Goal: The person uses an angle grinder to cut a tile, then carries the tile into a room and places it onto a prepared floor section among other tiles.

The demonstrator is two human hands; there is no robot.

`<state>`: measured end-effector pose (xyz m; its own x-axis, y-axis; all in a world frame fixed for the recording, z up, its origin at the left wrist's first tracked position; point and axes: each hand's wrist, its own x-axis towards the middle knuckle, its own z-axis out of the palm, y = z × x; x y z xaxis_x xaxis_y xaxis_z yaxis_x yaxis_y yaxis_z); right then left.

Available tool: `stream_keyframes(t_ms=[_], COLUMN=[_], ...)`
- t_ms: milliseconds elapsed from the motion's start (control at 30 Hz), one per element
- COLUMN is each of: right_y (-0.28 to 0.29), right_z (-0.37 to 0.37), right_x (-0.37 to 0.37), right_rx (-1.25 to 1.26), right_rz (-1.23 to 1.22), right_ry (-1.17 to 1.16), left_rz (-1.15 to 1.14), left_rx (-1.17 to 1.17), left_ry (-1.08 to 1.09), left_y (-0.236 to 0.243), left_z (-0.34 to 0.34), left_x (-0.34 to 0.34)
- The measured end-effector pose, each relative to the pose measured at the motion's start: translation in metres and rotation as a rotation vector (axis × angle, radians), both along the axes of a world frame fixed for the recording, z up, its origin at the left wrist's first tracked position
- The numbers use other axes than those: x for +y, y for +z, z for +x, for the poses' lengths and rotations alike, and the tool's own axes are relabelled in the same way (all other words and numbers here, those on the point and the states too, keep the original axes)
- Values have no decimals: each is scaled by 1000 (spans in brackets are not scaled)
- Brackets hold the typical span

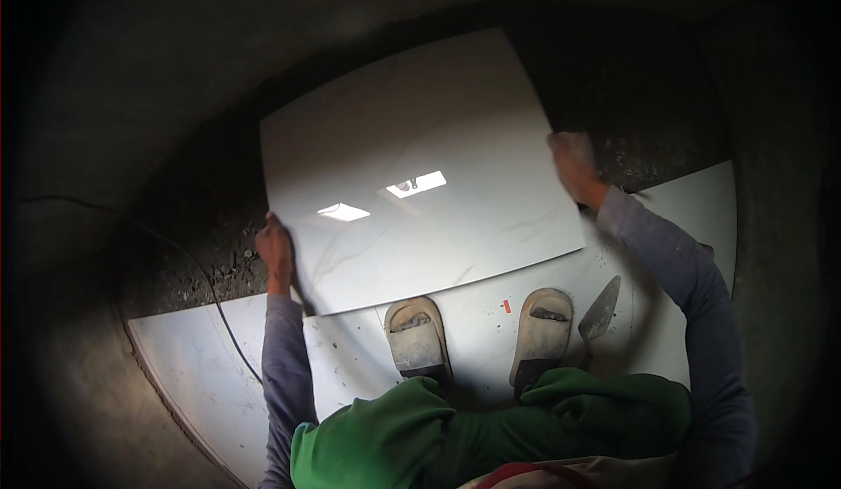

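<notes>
A large glossy white tile (420,130) with faint veining spans the space between my two hands, reflecting two bright patches of light. My left hand (275,252) grips its left edge near the lower corner. On the opposite edge, my right hand (576,166) is closed round the side, somewhat blurred. The fingers beneath the tile are hidden. Its near edge overhangs the white tiled floor (197,349) just beyond my sandals, and its far part covers dark, rough ground. Whether the tile touches anything below cannot be made out.
A pointed trowel (601,309) lies on the tiles right of my right sandal (543,322). A small red piece (506,306) sits between the sandals. From the left, a dark cable (188,257) runs across the tiles. Loose dark rubble (232,265) borders them, and walls surround the area.
</notes>
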<state>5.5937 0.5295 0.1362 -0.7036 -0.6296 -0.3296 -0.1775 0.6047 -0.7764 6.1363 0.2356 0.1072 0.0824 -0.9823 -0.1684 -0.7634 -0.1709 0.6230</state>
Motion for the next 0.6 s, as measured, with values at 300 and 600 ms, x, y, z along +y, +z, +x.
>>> stream_keyframes(t_ms=[300,600], right_y=[36,66], right_z=[98,162], right_x=[-23,-61], right_rx=[-136,-284], right_rz=[39,191], right_ry=[235,394], left_rz=[-92,-127], left_rx=[-115,-279], left_ry=[-15,13], left_y=[10,32], left_z=[122,194], left_x=[-34,-61])
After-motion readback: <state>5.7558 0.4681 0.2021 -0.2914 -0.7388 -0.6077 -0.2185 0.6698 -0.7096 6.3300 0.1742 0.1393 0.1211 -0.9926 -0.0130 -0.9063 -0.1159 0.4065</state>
